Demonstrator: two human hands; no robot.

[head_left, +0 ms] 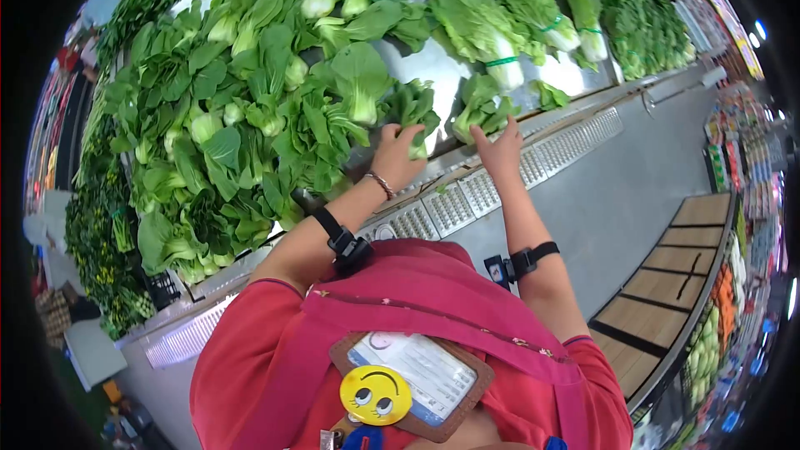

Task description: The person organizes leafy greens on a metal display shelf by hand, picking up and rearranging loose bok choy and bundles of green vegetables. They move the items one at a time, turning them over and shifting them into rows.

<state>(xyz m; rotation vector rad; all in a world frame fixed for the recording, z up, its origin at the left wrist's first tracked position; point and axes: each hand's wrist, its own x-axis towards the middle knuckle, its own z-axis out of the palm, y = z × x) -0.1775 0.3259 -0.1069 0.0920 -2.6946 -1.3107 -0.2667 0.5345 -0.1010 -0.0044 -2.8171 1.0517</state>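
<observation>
My left hand (398, 157) has its fingers closed round the pale base of a small bok choy (412, 108) at the front edge of the metal counter. Close by on the right, my right hand (500, 150) grips the leafy side of another bok choy (482, 107) between thumb and fingers. Its far fingers are partly hidden by the leaves. Left of my hands lies a large heap of loose bok choy (242, 108), with one broad-leaved bok choy (360, 87) right beside my left hand.
Lettuce heads (487, 29) tied with green bands lie behind my right hand on the metal counter (446, 71). A perforated metal ledge (492, 196) runs along its front. Wooden shelving (667, 283) stands to the right, and dark leafy greens (108, 233) are stacked far left.
</observation>
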